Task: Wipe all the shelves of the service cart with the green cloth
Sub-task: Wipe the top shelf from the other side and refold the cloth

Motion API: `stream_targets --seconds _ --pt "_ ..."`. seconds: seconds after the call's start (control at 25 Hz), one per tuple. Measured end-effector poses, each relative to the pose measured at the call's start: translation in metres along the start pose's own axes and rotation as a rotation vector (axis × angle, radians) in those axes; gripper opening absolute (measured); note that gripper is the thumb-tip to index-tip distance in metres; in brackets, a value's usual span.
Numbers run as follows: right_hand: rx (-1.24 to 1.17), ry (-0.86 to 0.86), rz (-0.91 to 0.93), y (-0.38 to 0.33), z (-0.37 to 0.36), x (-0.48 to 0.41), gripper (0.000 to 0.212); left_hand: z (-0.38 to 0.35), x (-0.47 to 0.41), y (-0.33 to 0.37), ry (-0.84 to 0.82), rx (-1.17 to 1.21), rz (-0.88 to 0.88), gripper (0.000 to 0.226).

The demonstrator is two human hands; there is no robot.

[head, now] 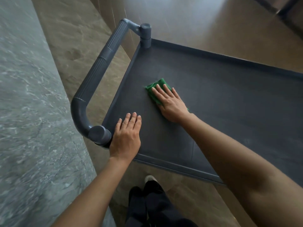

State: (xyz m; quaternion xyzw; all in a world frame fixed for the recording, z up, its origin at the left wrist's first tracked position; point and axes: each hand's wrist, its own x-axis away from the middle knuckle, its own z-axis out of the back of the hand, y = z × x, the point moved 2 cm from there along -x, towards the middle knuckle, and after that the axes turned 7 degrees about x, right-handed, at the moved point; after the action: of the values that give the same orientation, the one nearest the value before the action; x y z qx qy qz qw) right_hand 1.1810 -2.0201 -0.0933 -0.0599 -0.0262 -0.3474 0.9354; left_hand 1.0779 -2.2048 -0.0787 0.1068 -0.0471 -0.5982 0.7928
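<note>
The dark grey top shelf (221, 99) of the service cart fills the middle and right of the view. A folded green cloth (156, 86) lies on its left half. My right hand (170, 104) presses flat on the cloth with straight fingers, covering most of it. My left hand (126, 138) rests flat on the shelf's near left corner, fingers straight, beside the handle post. The lower shelves are hidden under the top one.
The cart's ribbed grey handle (98, 71) curves along its left end between two round posts. A grey-green stone surface (24, 112) runs along the left. Brown tiled floor (213, 22) lies beyond the cart. My legs and a shoe (150, 178) are below the near edge.
</note>
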Motion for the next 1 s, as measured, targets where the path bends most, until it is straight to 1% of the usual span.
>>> stream_targets --seconds 0.16,0.24,0.4,0.48,0.56,0.68,0.8,0.88,1.0 --pt "-0.001 -0.051 0.314 -0.026 0.001 0.063 0.059 -0.001 -0.001 -0.002 -0.011 0.037 0.017 0.048" --pt "-0.029 -0.088 0.427 -0.034 0.001 0.095 0.060 -0.002 -0.001 -0.003 -0.008 0.058 0.029 0.047" --pt "-0.100 -0.141 0.570 -0.035 0.002 0.139 0.061 -0.002 0.000 -0.004 -0.004 0.069 0.032 0.045" --pt "-0.104 -0.159 0.619 -0.032 0.001 0.145 0.063 -0.001 0.001 -0.005 -0.004 0.080 0.045 0.043" --pt "-0.112 -0.175 0.644 -0.027 0.002 0.141 0.062 -0.002 0.003 -0.006 -0.021 0.084 0.038 0.047" --pt "-0.139 -0.180 0.636 -0.017 0.003 0.125 0.062 -0.003 0.002 -0.007 -0.036 0.079 0.025 0.053" --pt "-0.127 -0.116 0.559 -0.001 0.004 0.102 0.063 -0.003 0.002 -0.006 -0.027 0.075 0.034 0.054" --pt "-0.092 -0.070 0.452 0.016 0.007 0.077 0.068 -0.004 0.003 -0.006 -0.012 0.071 0.037 0.054" --pt "-0.066 -0.022 0.224 0.044 0.015 0.031 0.074 -0.005 0.003 -0.006 0.007 0.056 0.032 0.053"
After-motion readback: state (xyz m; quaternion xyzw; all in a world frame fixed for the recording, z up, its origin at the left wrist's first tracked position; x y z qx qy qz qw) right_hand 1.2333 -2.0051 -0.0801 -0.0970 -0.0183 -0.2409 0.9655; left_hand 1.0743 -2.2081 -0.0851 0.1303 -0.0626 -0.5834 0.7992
